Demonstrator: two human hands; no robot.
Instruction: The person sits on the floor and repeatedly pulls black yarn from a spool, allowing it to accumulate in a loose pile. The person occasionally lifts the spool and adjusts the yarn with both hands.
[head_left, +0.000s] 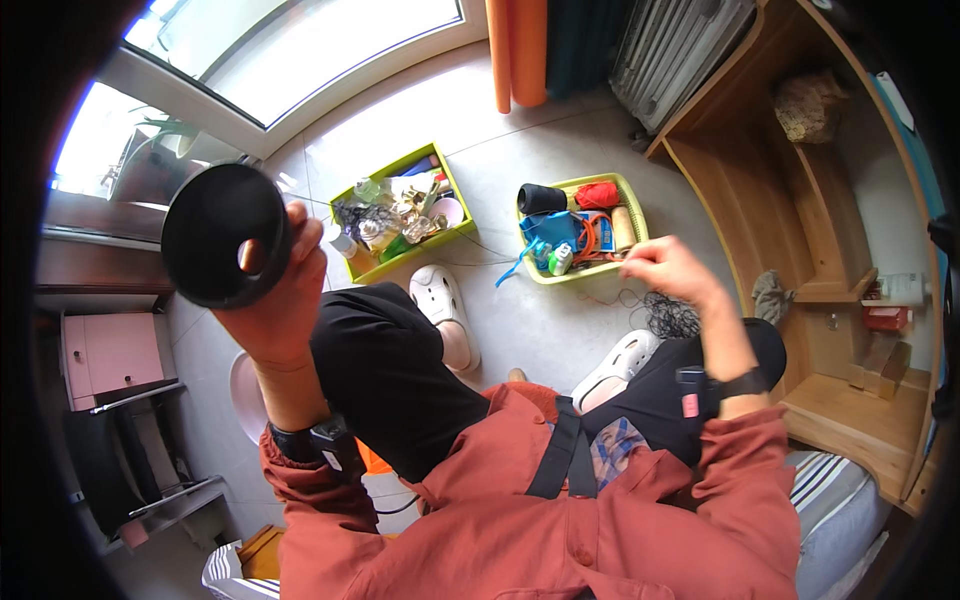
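Observation:
My left hand is raised at the left, its fingers wrapped around a black hollow cone-shaped spool. The wide end faces me, and a small round hole shows light at its far end. My right hand is over the right edge of a yellow-green plastic basket, thumb and fingertips pinched together. A thin dark thread appears to run from those fingertips, though it is faint. Below that hand, a loose tangle of black thread lies on the floor by my right shoe.
The basket holds a black thread spool, red yarn, a beige spool and orange cord. A green box of small items stands left of it. Wooden shelving rises on the right; a glass door is ahead.

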